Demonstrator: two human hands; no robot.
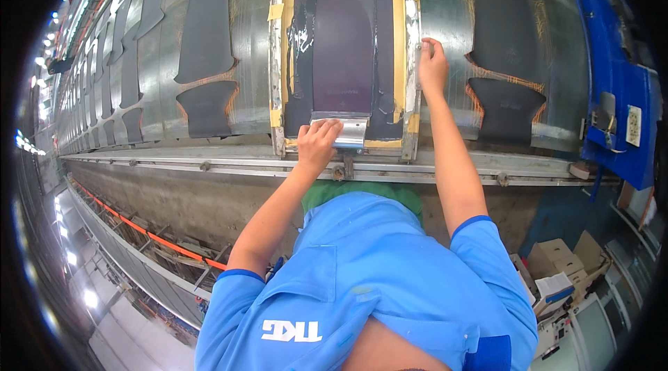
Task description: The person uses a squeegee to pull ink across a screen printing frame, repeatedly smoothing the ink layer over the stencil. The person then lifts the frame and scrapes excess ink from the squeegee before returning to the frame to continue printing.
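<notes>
A screen printing frame (276, 58) with worn metal rails and yellow tape lies flat in front of me. Dark ink (300, 72) coats its mesh along both sides, thick and shiny at the left, around a smoother purplish-dark panel (344, 51). At the near end of the mesh, my left hand (318, 144) is closed on a silver metal squeegee (355, 133), which lies crosswise. My right hand (433, 70) has its fingers curled at the outer edge of the right rail, gripping the frame there.
Dark cut fabric pieces (207, 30) lie in rows along the long shiny table (250, 23), with more (502, 37) at the right. A metal rail (243, 166) runs along its near edge. A blue machine housing (612, 72) stands right; cardboard boxes (557, 257) sit lower right.
</notes>
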